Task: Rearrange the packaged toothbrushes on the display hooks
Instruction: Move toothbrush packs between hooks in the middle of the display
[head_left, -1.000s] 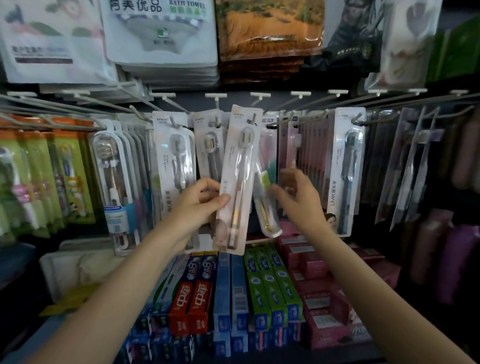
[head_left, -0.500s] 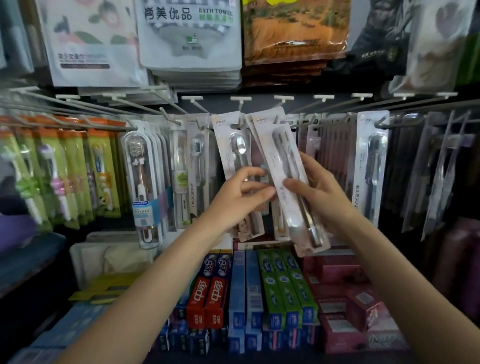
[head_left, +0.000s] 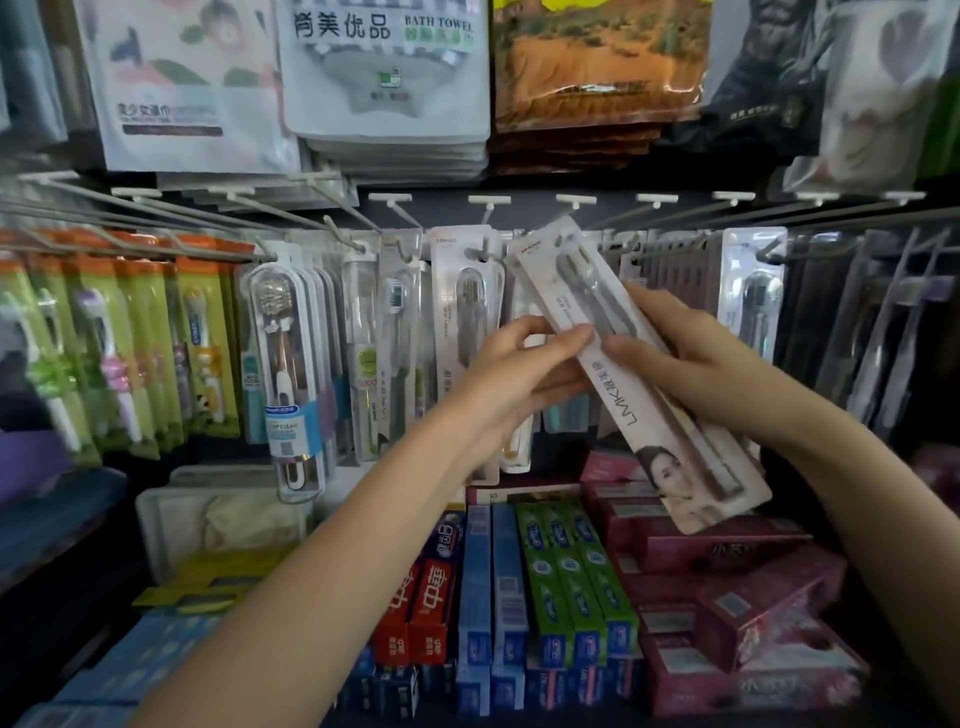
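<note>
A long white toothbrush pack (head_left: 618, 374) with a dark brush in a clear blister is held tilted, its top toward the hooks and its bottom swung right. My right hand (head_left: 685, 364) grips its right edge from behind. My left hand (head_left: 519, 374) pinches its left edge near the middle. The pack's hang hole sits close to a wire hook (head_left: 566, 228); whether it is on the hook I cannot tell. A similar white pack (head_left: 465, 312) hangs just left on its own hook. More packaged toothbrushes (head_left: 283, 364) hang in rows on both sides.
Bagged bath towels (head_left: 384, 67) hang above the hook row. Below, toothpaste boxes in red (head_left: 426, 597), blue, green (head_left: 566, 582) and pink (head_left: 727, 571) stand packed on a shelf. Green and orange children's brush packs (head_left: 130, 332) fill the left hooks, dark packs (head_left: 883, 332) the right.
The pack has passed from my left hand alone to both hands and now tilts the other way, bottom swung right. The view has shifted closer and leftward.
</note>
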